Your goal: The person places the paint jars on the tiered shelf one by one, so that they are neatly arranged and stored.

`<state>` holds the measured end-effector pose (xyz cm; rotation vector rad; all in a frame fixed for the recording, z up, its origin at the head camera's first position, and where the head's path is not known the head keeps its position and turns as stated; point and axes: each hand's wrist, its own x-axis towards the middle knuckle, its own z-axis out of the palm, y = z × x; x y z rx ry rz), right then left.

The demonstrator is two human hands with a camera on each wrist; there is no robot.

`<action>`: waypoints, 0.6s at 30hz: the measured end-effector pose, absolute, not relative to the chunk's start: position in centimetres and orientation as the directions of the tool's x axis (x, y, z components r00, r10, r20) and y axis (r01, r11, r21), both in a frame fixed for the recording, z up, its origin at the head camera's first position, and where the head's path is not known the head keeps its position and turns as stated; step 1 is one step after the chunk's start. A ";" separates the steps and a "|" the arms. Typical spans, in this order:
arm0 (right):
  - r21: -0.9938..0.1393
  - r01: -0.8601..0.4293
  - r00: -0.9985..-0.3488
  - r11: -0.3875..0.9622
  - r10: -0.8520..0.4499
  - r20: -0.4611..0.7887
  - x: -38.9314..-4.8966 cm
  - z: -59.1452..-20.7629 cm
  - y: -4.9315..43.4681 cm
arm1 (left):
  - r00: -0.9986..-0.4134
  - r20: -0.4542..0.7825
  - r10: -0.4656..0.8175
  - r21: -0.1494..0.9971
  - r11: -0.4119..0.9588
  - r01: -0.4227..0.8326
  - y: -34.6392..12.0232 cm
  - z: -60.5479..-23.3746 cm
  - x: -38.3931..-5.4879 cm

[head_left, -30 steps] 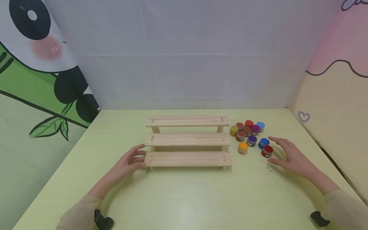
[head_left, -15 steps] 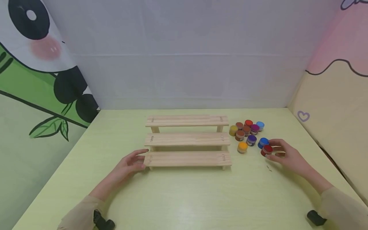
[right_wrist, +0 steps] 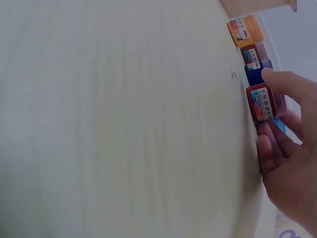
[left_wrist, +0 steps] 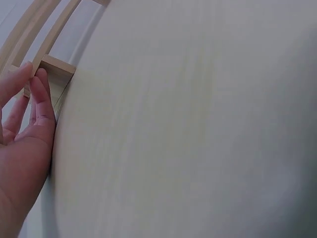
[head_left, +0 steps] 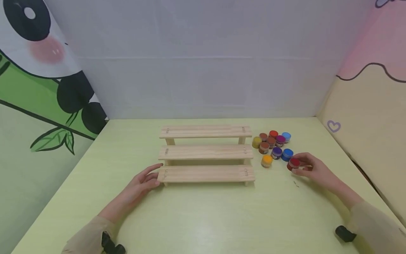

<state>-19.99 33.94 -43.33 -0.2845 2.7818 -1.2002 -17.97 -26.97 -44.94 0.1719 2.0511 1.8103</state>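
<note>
Right grip (head_left: 315,171) clamped on the dark-red jar (head_left: 292,165), lift straight up (blue jar (head_left: 287,155) close at eleven o'clock), left grip (head_left: 139,186) pinching the rack (head_left: 206,174).

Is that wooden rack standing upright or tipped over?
The wooden rack stands upright: in the head view, its steps face up, with supports underneath.

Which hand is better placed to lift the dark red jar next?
Probably the right hand: it grips the dark red jar, while the left hand holds the left end of the wooden rack.
</note>
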 end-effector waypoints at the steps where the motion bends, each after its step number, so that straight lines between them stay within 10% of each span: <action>1: -0.728 -0.143 -0.975 0.671 -0.223 -0.014 -20.1 -43.4 34.1 | -0.913 -0.219 0.344 0.972 0.154 -0.175 -27.0 -44.9 -18.0; 18: -0.719 -0.181 -0.944 0.671 -0.323 -0.065 -21.4 -43.4 35.8 | -0.904 -0.259 0.339 0.962 0.172 -0.212 -27.1 -44.5 -17.8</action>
